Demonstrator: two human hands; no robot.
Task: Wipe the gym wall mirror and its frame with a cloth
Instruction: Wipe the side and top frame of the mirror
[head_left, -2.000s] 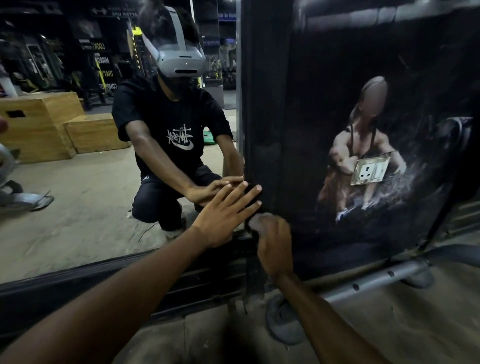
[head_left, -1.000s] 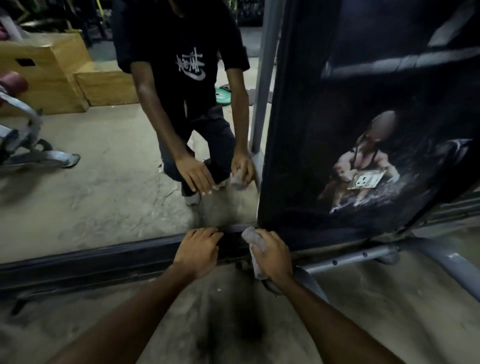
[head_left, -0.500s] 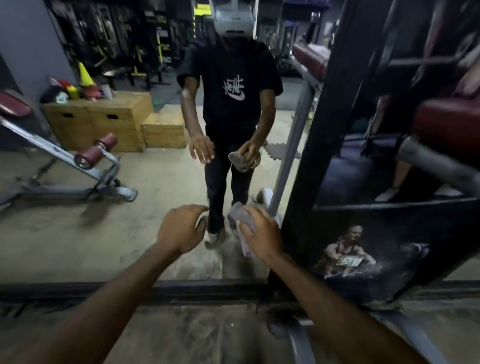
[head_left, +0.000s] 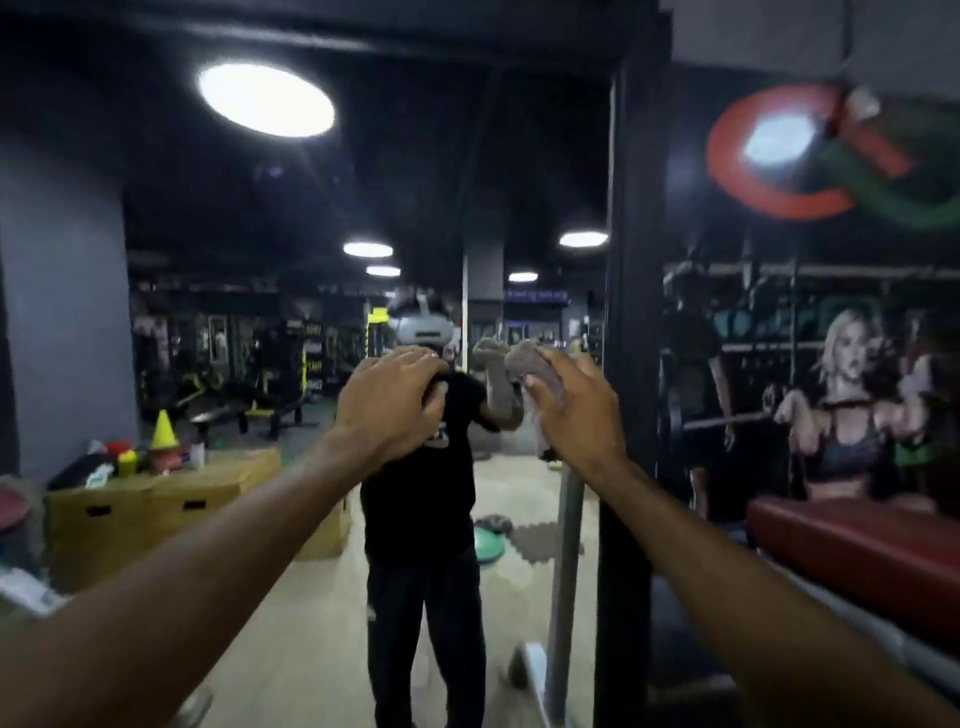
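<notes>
The wall mirror (head_left: 260, 519) fills the left and middle of the head view and reflects a standing person and the gym behind. Its black vertical frame (head_left: 626, 260) runs down right of centre. My right hand (head_left: 576, 410) is raised at head height just left of that frame and grips a crumpled grey cloth (head_left: 524, 358), whose top sticks out above the fingers. My left hand (head_left: 392, 402) hangs beside it in front of the glass, fingers loosely curled, holding nothing. Whether either hand touches the glass I cannot tell.
A dark poster wall (head_left: 831, 389) with printed gym figures lies right of the frame. A red padded bench (head_left: 857, 551) juts in at lower right. A grey metal post (head_left: 563, 571) stands near the frame. The reflection shows wooden boxes (head_left: 156, 499) and a yellow cone (head_left: 164, 428).
I rose from a crouch at the mirror's bottom frame to standing. Both hands lifted from floor level to head height, the cloth staying in my right hand.
</notes>
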